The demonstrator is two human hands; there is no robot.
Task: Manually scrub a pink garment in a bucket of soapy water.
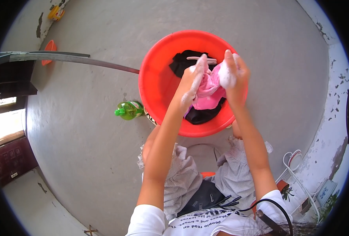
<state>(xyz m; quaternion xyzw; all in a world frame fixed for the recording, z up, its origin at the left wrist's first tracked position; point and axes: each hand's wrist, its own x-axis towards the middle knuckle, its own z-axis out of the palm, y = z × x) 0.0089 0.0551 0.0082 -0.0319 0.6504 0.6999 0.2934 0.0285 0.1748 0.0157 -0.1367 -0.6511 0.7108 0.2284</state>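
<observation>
Soapy left hand (191, 83) and right hand (237, 76) grip pink cloth (208, 94) bunched between them, over black cloth (180, 65) in a red basin (157, 84); a green bottle (131, 110) stands left of the left hand.

Left hand (194, 78) and right hand (235, 72): upper centre, slightly apart, facing, both gripping, foam on skin, fingers angled upward. Left forearm (167, 135) slants up-right from bottom centre; right forearm (249, 135) slants up-left from lower right. Elbows slightly bent. Bare left knee (150, 141), lower centre.
</observation>
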